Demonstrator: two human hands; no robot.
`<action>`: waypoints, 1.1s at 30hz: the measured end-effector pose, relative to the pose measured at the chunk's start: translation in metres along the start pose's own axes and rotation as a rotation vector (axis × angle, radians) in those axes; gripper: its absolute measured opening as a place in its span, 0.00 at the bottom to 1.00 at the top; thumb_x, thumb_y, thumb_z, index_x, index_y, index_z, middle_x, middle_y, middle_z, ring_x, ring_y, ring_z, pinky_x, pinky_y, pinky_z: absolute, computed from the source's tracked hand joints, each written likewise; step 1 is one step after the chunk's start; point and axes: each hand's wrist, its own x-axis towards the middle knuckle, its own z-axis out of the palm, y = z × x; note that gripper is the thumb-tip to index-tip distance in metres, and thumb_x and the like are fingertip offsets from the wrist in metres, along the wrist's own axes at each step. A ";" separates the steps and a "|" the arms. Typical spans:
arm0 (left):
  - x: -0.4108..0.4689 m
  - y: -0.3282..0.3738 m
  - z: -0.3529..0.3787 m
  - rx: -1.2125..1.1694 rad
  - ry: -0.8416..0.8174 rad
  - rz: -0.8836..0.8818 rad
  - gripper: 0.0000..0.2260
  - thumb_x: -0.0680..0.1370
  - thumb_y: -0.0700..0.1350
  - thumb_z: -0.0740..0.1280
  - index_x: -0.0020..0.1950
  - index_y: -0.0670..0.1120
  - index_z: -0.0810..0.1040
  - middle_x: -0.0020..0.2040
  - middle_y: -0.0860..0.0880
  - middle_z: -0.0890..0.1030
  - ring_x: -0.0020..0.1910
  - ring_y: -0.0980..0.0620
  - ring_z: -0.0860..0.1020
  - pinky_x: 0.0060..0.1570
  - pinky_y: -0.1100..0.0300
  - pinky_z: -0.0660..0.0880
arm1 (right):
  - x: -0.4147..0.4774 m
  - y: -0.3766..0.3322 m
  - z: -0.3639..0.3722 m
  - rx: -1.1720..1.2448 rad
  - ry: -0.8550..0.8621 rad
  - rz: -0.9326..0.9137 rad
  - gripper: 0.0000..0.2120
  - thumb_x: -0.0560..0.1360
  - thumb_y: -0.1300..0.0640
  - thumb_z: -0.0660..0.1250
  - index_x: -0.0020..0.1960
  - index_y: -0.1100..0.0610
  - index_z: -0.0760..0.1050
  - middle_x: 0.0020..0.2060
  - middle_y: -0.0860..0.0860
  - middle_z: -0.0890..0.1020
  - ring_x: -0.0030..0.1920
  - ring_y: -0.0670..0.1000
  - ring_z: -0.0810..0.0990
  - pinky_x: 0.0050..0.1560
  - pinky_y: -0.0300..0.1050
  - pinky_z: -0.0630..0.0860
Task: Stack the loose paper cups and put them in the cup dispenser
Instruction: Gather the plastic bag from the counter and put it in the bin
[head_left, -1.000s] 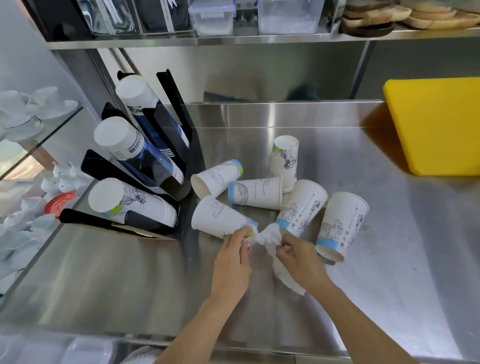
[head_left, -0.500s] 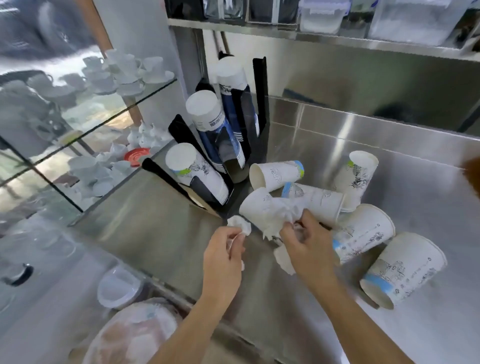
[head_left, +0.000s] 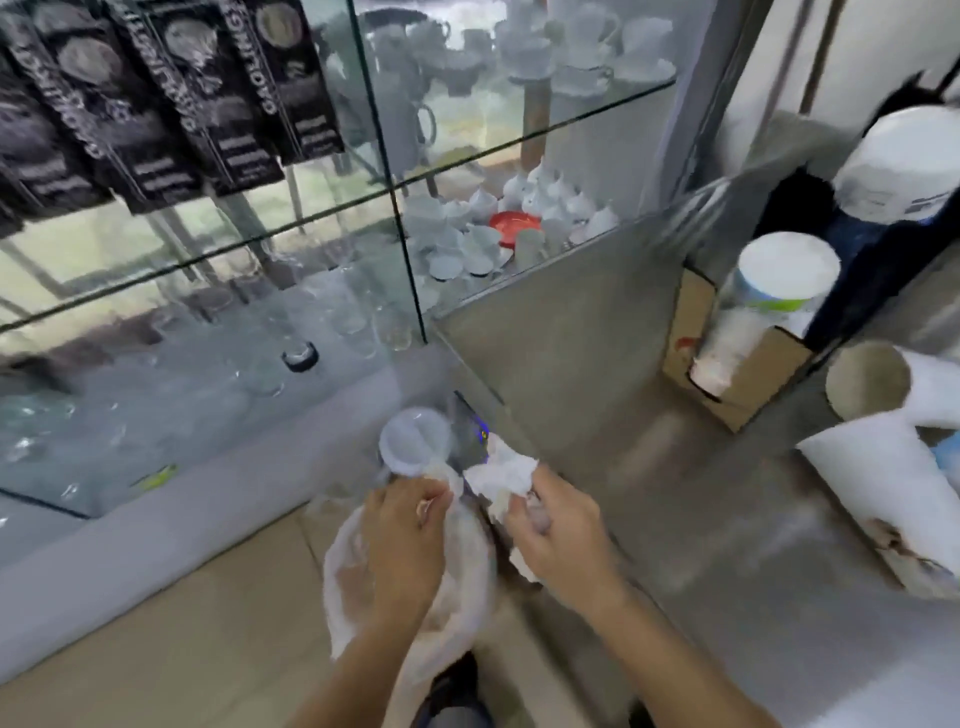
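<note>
glass cabinet (head_left: 395, 218) of white crockery | steel counter (head_left: 727, 519) | tan tiled floor (head_left: 182, 623)

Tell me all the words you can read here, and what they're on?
"GAOLINGTI", or close to it: big white letters running down the black boxes behind the glass.
Smaller lines on those boxes: too blurred to read.
Print on the cup stacks in the cup dispenser: too blurred to read.

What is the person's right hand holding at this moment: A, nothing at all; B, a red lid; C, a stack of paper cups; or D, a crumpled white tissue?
D: the right hand is closed around a crumpled white tissue near the counter's edge, while the loose paper cups lie untouched off to the right.
</note>
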 end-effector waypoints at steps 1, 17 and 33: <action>0.007 -0.016 -0.007 0.007 -0.001 -0.046 0.10 0.74 0.43 0.65 0.37 0.57 0.73 0.37 0.60 0.76 0.44 0.49 0.75 0.44 0.63 0.68 | 0.003 0.004 0.021 0.002 -0.057 0.028 0.08 0.68 0.49 0.56 0.34 0.51 0.70 0.25 0.49 0.72 0.30 0.51 0.67 0.33 0.46 0.66; 0.066 -0.308 0.085 0.162 0.015 -0.514 0.07 0.76 0.40 0.63 0.37 0.45 0.74 0.36 0.51 0.76 0.34 0.56 0.73 0.35 0.67 0.73 | -0.015 0.203 0.318 -0.098 -0.291 0.219 0.11 0.75 0.55 0.54 0.39 0.59 0.71 0.28 0.53 0.75 0.32 0.49 0.70 0.34 0.39 0.62; 0.090 -0.276 0.044 0.599 -0.511 -0.225 0.29 0.75 0.62 0.58 0.72 0.51 0.61 0.71 0.49 0.70 0.68 0.48 0.69 0.64 0.52 0.66 | 0.023 0.189 0.295 -0.467 -0.772 0.110 0.39 0.72 0.37 0.60 0.74 0.46 0.44 0.75 0.55 0.57 0.73 0.55 0.56 0.71 0.57 0.56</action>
